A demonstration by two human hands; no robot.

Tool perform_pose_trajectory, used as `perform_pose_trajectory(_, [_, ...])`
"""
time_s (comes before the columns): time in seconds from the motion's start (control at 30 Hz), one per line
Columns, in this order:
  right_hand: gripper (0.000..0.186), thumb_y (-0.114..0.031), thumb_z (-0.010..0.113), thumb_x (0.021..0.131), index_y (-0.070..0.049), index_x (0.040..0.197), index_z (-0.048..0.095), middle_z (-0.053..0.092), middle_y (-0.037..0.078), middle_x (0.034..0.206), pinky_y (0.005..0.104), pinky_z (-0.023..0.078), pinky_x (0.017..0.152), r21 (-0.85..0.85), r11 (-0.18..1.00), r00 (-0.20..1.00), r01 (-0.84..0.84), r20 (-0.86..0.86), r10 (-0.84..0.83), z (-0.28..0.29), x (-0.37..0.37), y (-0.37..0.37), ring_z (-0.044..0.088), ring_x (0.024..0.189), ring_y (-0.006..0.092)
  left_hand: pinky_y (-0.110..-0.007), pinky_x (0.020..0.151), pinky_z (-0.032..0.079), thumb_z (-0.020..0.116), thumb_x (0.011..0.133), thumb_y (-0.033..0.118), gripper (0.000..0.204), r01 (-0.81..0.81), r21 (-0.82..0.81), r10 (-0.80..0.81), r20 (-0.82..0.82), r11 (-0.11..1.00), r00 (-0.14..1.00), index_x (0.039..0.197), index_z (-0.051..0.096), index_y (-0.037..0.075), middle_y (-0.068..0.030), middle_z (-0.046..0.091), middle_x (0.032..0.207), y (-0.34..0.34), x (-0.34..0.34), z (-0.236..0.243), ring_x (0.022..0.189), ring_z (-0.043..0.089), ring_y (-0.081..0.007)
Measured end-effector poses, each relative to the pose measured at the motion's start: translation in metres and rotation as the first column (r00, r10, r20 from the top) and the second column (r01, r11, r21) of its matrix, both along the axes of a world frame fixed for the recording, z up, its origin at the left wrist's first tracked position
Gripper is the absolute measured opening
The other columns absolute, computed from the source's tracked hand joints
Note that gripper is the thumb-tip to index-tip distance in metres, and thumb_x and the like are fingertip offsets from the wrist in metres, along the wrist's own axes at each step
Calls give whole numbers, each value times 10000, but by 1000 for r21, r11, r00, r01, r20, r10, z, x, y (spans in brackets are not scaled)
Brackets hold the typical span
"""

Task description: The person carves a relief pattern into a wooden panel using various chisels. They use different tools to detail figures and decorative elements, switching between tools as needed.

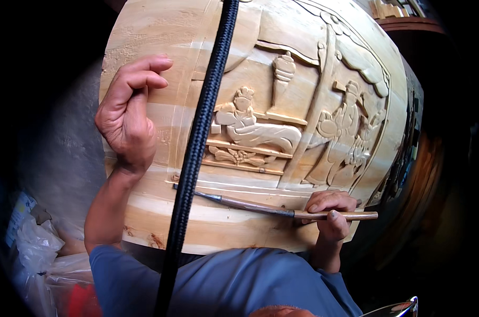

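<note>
A pale wooden panel lies before me, carved in relief with robed figures, a reclining figure with a headdress, a lamp-like post and curtain shapes. Over its plain left part is my left hand, fingers bent and apart, with nothing in it. Near the panel's front edge, my right hand grips the wooden handle of a carving chisel. The chisel's long, dark metal shaft points left along the uncarved border, its tip end partly hidden behind a black braided cord.
The cord crosses the view from top to bottom. Clear plastic bags lie at the lower left beside a grey surface. Dark tools line the panel's right side, and wood pieces sit at the far right.
</note>
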State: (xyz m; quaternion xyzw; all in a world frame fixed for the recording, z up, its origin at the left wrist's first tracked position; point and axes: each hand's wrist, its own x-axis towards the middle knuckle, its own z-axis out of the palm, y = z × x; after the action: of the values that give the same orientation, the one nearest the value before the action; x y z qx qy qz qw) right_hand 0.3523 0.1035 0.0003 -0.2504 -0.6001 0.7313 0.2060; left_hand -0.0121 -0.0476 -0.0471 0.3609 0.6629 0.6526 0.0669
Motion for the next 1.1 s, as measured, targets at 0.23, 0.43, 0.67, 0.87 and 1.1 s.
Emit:
perform_pose_trajectory(0.23, [395,-282,679,878,97,923,782,774,222,814,370,614,646,8,999,996,-32,79,32,9,28,-20,760,670,294,-279,988,543,404,956,-145,321,12,5,-11,-40,1000,999,950,707,-39,-142,782,1163,2,-1,-1,1099,711,-173])
perform_pose_trajectory(0.43, [449,-339,679,898,98,912,783,773,220,807,352,610,642,64,996,996,-68,57,64,10,39,-35,754,652,281,-263,1006,558,446,1025,-135,307,18,-33,-15,73,999,997,1019,734,-30,-106,793,1181,-10,10,14,1116,719,-142])
perform_pose_trajectory(0.67, [482,-374,636,954,78,918,799,784,204,808,353,616,675,35,998,999,-44,-8,44,-1,60,-38,767,661,273,-317,1009,568,584,1009,-130,211,73,-317,-117,-122,946,986,1135,718,-27,-153,793,1180,-67,73,35,1114,746,-219])
perform_pose_trajectory(0.87, [471,-349,623,954,94,942,783,779,236,835,360,630,669,17,998,996,55,63,-56,3,58,-35,770,671,291,-434,861,641,685,934,-164,356,112,-300,-239,-432,947,870,1241,632,8,-191,802,1049,-89,116,42,941,787,-334])
perform_pose_trajectory(1.1, [362,-187,661,877,117,1041,770,785,260,925,379,658,717,-19,997,995,81,64,-79,2,53,-36,785,731,298,-296,638,543,724,926,55,320,320,-308,-445,-634,896,633,1240,722,-6,-94,738,934,-76,156,53,744,699,-188])
